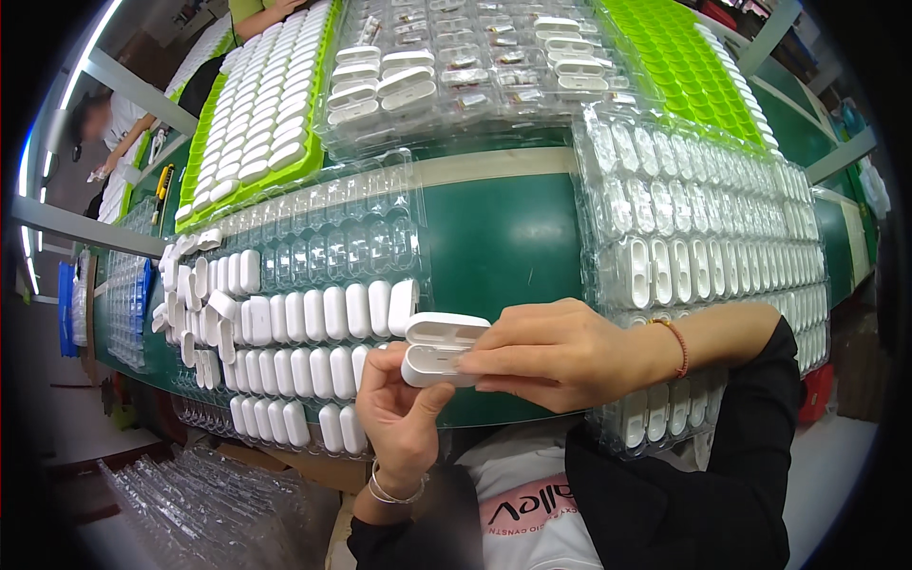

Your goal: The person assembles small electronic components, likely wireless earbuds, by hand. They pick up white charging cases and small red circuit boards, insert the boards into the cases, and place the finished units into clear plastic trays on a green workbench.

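Observation:
A white earbud charging case [432,364] with its lid raised is held over the front edge of the table. My left hand [397,410] grips its left end and underside, thumb in front and fingers behind. My right hand [560,356] closes on the right end, its fingertips together at the opening between lid and base; they hide part of the inside. Just left of my hands, a clear plastic tray [380,237] carries rows of closed white cases [334,313]. Open and loose white cases [195,309] are heaped at its left side.
To the right, a stacked clear tray [608,256] holds rows of white case inserts. Further clear trays [475,123] with small parts and open cases stand at the back, beside green trays [655,57]. Wrapped clear trays [199,503] lie low left. Another person's arm [271,17] shows far left.

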